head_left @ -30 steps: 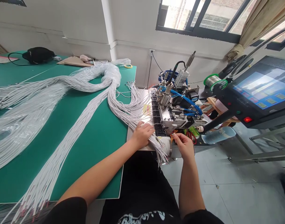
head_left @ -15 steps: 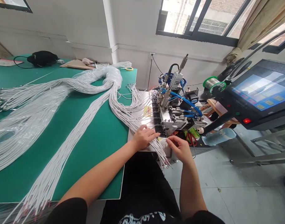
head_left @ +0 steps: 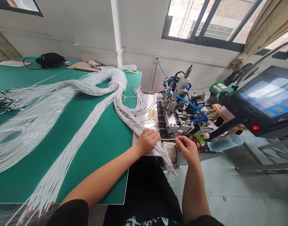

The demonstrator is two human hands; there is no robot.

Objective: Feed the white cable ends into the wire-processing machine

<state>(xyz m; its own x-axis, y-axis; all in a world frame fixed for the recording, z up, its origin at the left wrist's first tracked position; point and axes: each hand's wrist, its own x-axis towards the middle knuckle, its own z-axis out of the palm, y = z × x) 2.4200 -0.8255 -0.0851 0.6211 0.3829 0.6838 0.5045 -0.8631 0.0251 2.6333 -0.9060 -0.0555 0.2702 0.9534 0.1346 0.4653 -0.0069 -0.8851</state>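
A single white cable [head_left: 167, 139] stretches level between my two hands. My right hand [head_left: 188, 148] pinches its right end between thumb and fingertips. My left hand [head_left: 148, 142], fingers curled, grips the cable's other side while lying over a thick bundle of white cables [head_left: 132, 121]. The loose ends of that bundle, some with reddish tips, hang past the table edge below my left hand. Just beyond my hands stands a bench machine [head_left: 173, 121] with metal cylinders and blue air tubes. Several cables lie side by side in its black holder strip [head_left: 160, 117].
The green table [head_left: 106, 150] bears more white cable bundles and clear plastic wrap [head_left: 40, 122]. A control screen [head_left: 271, 97] on an arm stands at the right. A solder-like wire spool [head_left: 218, 89], red-handled scissors [head_left: 199, 146] and a blue plastic container [head_left: 225, 143] lie near the machine.
My right hand has drawn slightly away from my left, and a straight length of white cable now shows between them. My left thumb has pulled in. The camera view has shifted slightly.
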